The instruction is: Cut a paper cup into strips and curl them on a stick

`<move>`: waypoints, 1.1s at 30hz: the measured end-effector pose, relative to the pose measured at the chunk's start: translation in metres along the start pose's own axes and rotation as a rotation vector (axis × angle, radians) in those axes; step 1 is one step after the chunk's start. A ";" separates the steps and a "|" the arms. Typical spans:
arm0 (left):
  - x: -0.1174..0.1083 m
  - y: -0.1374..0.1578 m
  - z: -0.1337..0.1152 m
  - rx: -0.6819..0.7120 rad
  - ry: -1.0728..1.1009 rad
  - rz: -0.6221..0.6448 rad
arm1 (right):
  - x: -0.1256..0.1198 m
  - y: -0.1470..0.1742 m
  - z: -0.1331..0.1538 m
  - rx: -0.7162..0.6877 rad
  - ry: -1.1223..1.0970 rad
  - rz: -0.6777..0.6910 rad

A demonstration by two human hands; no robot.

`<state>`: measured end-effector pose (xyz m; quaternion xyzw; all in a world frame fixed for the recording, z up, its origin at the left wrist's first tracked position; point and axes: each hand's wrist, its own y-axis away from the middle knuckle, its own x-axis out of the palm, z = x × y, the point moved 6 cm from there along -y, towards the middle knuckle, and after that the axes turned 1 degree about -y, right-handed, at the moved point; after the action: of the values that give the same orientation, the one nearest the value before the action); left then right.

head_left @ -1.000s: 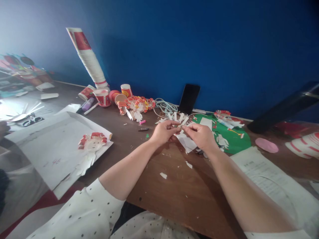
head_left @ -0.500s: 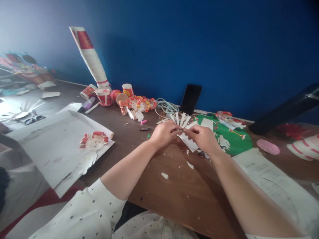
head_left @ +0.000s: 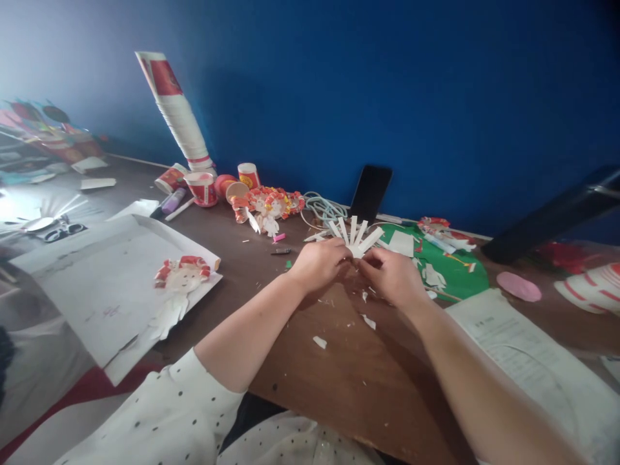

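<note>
Both my hands meet over the brown table (head_left: 300, 361) around a white paper cutout (head_left: 356, 240) whose cut strips fan out away from me. My left hand (head_left: 320, 263) is closed on its left edge, thumb and fingers pinching. From the right, my right hand (head_left: 394, 274) pinches the same cutout near its base. The fingers hide the cutout's lower part. Just beyond it lies a green sheet (head_left: 460, 278) with white scraps on it. Small torn paper bits (head_left: 320, 342) are scattered on the tabletop nearer to me.
A leaning stack of paper cups (head_left: 181, 123), a red cup (head_left: 201, 188) and decorated paper figures (head_left: 271, 205) stand along the blue wall. A phone (head_left: 372, 192) leans there too. At left, a white sheet (head_left: 111, 284) carries a paper doll (head_left: 183, 274); at right lies a printed page (head_left: 523, 361).
The strips of the cutout have spread and tilted a little. My right hand has turned and lowered slightly, and a white piece that hung below the fingers no longer shows.
</note>
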<state>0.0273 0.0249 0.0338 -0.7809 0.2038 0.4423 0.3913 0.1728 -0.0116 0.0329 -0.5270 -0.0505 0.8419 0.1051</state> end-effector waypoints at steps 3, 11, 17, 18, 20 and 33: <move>0.003 0.001 -0.003 0.070 -0.081 0.012 | 0.005 0.000 0.000 -0.009 -0.092 0.029; 0.004 0.002 -0.002 0.100 -0.157 0.042 | 0.014 -0.003 0.004 -0.024 -0.324 0.025; -0.005 0.003 -0.006 0.010 -0.105 -0.067 | 0.015 -0.005 -0.004 -0.008 -0.339 -0.084; -0.007 0.003 -0.007 -0.034 -0.079 -0.109 | 0.014 -0.006 -0.006 0.011 -0.329 -0.107; -0.008 0.004 -0.009 -0.164 -0.006 -0.178 | 0.013 -0.006 -0.011 0.060 -0.322 -0.141; 0.061 0.022 0.014 -1.032 1.061 -0.017 | 0.018 0.001 -0.010 -0.009 -0.274 -0.206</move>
<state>0.0373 0.0243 -0.0320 -0.9759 0.1257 0.0417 -0.1735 0.1736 -0.0081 0.0126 -0.3999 -0.1218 0.8903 0.1803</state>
